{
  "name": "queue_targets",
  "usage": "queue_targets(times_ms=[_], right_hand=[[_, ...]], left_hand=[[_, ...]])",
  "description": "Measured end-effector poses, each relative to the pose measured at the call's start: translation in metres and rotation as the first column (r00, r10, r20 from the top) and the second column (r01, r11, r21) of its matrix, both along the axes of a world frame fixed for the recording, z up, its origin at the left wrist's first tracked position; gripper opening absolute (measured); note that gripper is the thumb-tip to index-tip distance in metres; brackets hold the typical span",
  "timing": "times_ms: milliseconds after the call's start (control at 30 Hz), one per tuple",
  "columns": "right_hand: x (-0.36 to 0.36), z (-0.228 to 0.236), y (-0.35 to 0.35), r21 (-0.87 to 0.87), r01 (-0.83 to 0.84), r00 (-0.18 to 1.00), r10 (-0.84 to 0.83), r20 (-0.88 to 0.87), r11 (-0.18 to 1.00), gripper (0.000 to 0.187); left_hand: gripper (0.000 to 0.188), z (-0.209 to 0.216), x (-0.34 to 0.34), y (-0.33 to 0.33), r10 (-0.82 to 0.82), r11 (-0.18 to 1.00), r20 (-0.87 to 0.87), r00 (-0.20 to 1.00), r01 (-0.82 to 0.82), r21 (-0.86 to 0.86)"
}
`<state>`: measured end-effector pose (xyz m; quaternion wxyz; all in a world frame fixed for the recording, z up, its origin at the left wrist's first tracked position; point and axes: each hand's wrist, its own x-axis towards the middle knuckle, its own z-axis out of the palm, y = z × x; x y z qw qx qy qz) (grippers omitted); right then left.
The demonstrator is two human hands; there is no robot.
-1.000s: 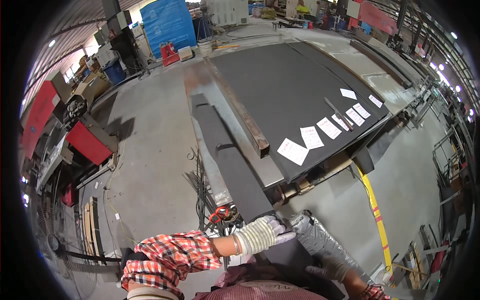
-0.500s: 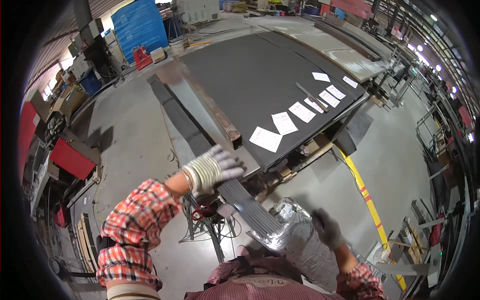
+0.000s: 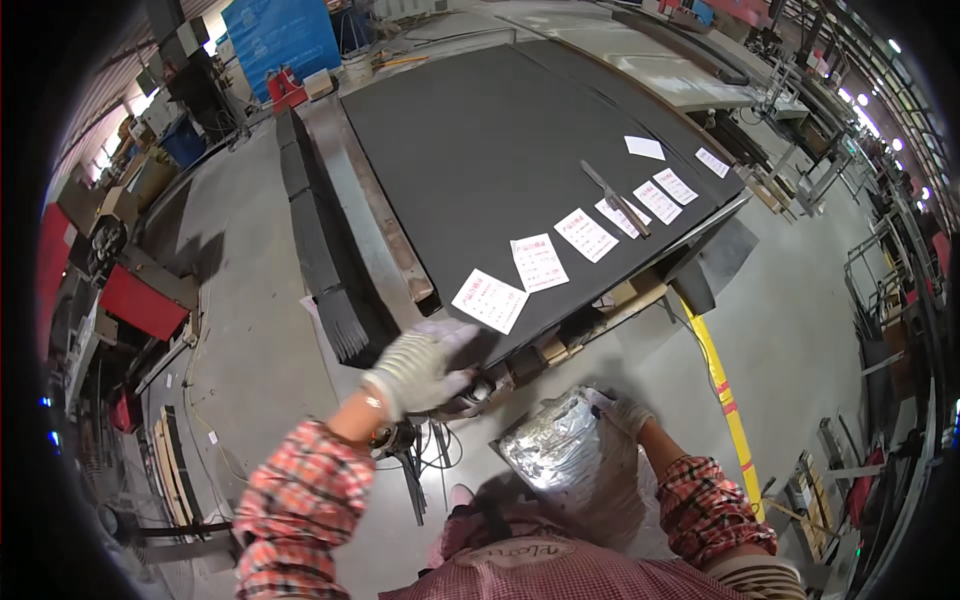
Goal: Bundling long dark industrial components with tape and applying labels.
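Note:
My left hand [image 3: 420, 372], in a pale knitted glove, reaches over the near left corner of the table. Its thumb and fingers are apart and slightly smeared by motion; nothing shows in them. Just left of it, the fanned near end of a stack of long black strips [image 3: 335, 275] lies along the table's left side. My right hand [image 3: 622, 412], gloved too, has its fingers bent over the upper right edge of a silver foil-wrapped bundle [image 3: 565, 455] in front of my body. Foil partly hides those fingertips.
A dark sheet [image 3: 480, 150] covers the table, with several white printed labels [image 3: 488, 301] and a knife-like tool [image 3: 612, 195] on it. A rusty metal bar [image 3: 385, 205] runs along its left side. Yellow tape [image 3: 728, 395] crosses the floor at right; cables hang below the corner.
The strips' near end has gone from the foil bundle to the table's left side, and my left hand has come off them. My right hand has come down onto the bundle's edge. The view has shifted.

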<state>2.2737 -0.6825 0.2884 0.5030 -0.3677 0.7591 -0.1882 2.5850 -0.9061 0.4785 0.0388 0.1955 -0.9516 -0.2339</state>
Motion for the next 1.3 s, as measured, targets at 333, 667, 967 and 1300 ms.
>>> queue_targets(times_ms=[333,667,967,1300], right_hand=[[0.023,0.026,0.024,-0.144,0.040,0.999,-0.043,-0.018,0.989,0.048],[0.109,0.048,-0.126,0.167,0.722,0.374,-0.582,0.722,0.671,0.048],[0.118,0.051,-0.114,0.238,0.730,0.182,-0.518,0.836,0.640,0.040],[0.037,0.052,-0.103,-0.524,0.282,0.959,-0.223,0.175,0.804,0.033]], left_hand=[[0.066,-0.086,-0.071,-0.050,0.306,0.867,0.077,0.949,-0.244,-0.433],[0.069,-0.105,-0.121,-0.053,0.506,0.779,-0.027,0.862,-0.470,-0.415],[0.071,-0.096,-0.118,-0.027,0.506,0.799,0.049,0.861,-0.447,-0.402],[0.061,-0.097,-0.089,0.056,0.931,0.366,-0.343,0.127,-0.268,0.891]])
